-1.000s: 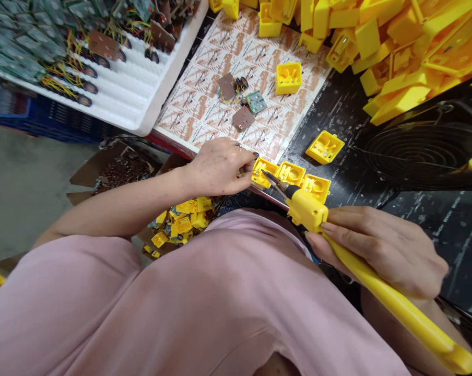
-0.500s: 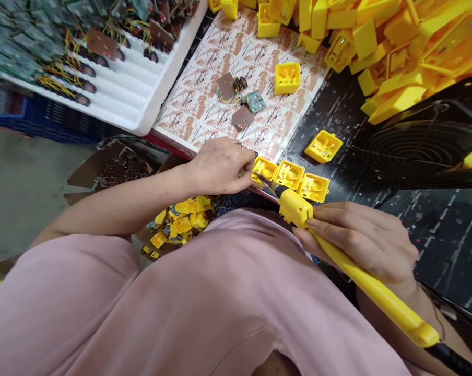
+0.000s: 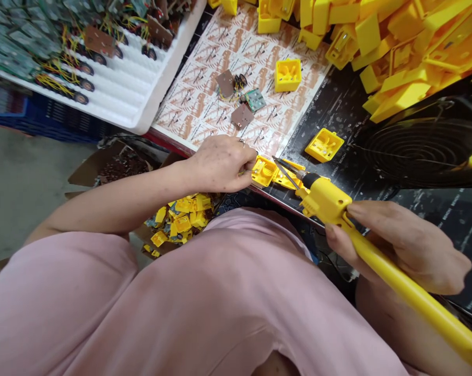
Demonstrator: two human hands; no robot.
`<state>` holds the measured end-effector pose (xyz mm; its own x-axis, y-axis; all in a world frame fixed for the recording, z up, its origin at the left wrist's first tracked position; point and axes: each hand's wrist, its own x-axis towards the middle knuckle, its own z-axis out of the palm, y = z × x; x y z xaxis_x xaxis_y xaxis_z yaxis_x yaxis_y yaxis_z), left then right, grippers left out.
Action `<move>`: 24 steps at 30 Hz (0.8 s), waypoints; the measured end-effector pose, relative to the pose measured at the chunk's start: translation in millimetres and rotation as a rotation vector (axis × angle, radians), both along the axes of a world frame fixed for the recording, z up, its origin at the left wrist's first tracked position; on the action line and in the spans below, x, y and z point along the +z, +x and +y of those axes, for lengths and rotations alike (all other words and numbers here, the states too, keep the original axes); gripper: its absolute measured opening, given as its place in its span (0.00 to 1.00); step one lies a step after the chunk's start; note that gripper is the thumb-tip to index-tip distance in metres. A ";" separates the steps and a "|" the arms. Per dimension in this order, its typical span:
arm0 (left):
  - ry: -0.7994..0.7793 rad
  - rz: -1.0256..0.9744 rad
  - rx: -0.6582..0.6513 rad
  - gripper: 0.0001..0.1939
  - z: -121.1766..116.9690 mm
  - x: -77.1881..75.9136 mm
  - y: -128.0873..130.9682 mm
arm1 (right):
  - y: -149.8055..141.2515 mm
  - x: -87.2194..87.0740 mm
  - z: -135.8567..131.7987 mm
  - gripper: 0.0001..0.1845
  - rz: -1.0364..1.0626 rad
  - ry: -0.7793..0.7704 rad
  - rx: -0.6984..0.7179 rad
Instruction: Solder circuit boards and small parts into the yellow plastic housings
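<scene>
My left hand (image 3: 222,163) rests at the near table edge, fingers pinched on a thin wire or solder strand beside a small yellow plastic housing (image 3: 264,171). My right hand (image 3: 406,245) grips a long yellow soldering iron (image 3: 377,250). Its metal tip (image 3: 285,168) hovers over two more yellow housings (image 3: 288,177) lined up in a row next to the first one. The iron's tip is a little to the right of the left hand's fingers.
A white foam tray (image 3: 138,99) of wired circuit boards sits at the back left. Loose boards (image 3: 242,99) lie on a printed sheet. Two single housings (image 3: 287,74) (image 3: 324,144), a yellow parts pile (image 3: 396,47) and a black fan (image 3: 424,151) stand right. A box of yellow scraps (image 3: 181,219) is below.
My right hand drew the soldering iron back to the right, its tip moving from the first housing to over the neighbouring ones. The left hand stayed almost still.
</scene>
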<state>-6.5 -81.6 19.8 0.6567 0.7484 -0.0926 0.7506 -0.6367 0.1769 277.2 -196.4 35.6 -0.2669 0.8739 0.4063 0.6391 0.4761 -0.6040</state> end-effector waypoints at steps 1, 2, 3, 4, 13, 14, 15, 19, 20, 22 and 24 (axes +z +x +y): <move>-0.006 0.005 0.001 0.13 0.2 0.7 0.4 | 0.8 -1.1 0.2 0.09 -0.007 0.021 0.007; -0.011 0.010 0.002 0.13 0.4 1.4 0.8 | 1.7 -2.1 0.4 0.12 -0.016 0.048 0.015; -0.013 0.013 0.002 0.13 0.7 2.0 1.1 | 2.5 -3.0 0.5 0.15 -0.027 0.076 0.029; -0.012 0.016 0.002 0.13 1.0 2.4 1.3 | 3.2 -3.8 0.6 0.16 -0.035 0.109 0.040; 0.126 -0.137 -0.132 0.17 0.5 -10.6 -16.1 | -2.4 4.1 6.6 0.28 -0.129 0.177 0.054; 0.150 -0.165 -0.148 0.18 -0.1 -12.6 -19.7 | -2.8 4.2 6.9 0.28 -0.137 0.179 0.049; 0.167 -0.191 -0.158 0.19 -0.7 -14.4 -23.0 | -3.1 3.6 7.0 0.28 -0.139 0.185 0.036; 0.218 -0.276 -0.124 0.18 -3.7 -20.1 -29.7 | -3.9 -2.0 5.7 0.28 -0.129 0.224 -0.015; 0.215 -0.288 -0.105 0.18 -4.6 -21.2 -29.6 | -4.3 -2.9 5.3 0.28 -0.125 0.227 -0.028; 0.173 -0.307 -0.069 0.18 -6.6 -22.7 -28.3 | -5.2 -3.5 4.4 0.29 -0.128 0.218 -0.040; 0.079 -0.329 -0.043 0.17 -9.3 -23.5 -26.9 | -5.9 -3.0 3.3 0.29 -0.124 0.206 -0.038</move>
<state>-33.3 -90.9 -3.7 0.6728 0.7160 0.1862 0.6338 -0.6877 0.3541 271.4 -193.1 32.7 -0.2943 0.7865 0.5430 0.7225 0.5550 -0.4122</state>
